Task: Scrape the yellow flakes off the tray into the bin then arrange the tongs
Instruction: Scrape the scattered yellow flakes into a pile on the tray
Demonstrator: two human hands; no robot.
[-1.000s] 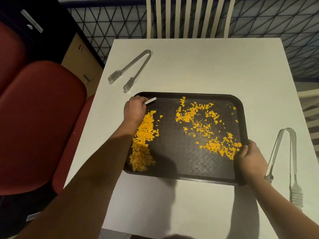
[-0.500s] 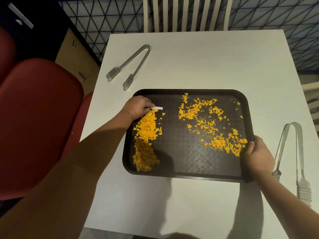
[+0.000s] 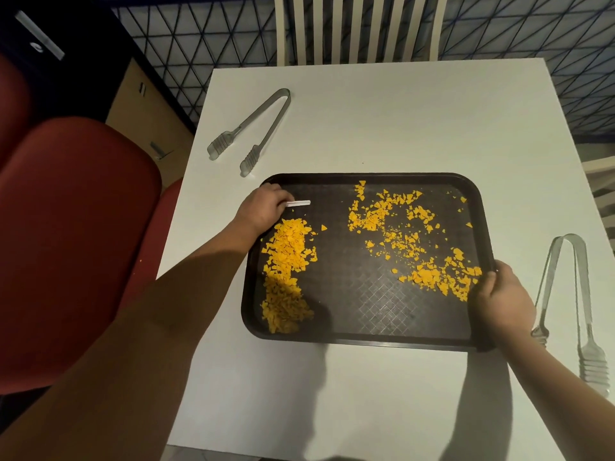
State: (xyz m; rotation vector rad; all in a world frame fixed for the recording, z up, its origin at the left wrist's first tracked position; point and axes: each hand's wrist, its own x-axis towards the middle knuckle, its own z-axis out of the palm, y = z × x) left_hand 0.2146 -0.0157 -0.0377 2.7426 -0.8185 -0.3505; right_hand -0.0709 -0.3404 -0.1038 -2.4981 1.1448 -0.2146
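A dark tray lies on the white table. Yellow flakes sit in a dense band along its left side and scatter across its right half. My left hand grips a small white scraper at the tray's far-left corner, just above the left band. My right hand grips the tray's right rim near the front. One pair of metal tongs lies beyond the tray at the left; another pair lies to the right of the tray.
Red padded seats stand close to the table's left edge. A white slatted chair back stands at the far side. A dark cabinet is at the upper left. No bin is in view.
My left hand with the scraper has shifted slightly along the tray's far-left corner, the scraper tip now pointing right. My right hand keeps its hold on the rim.
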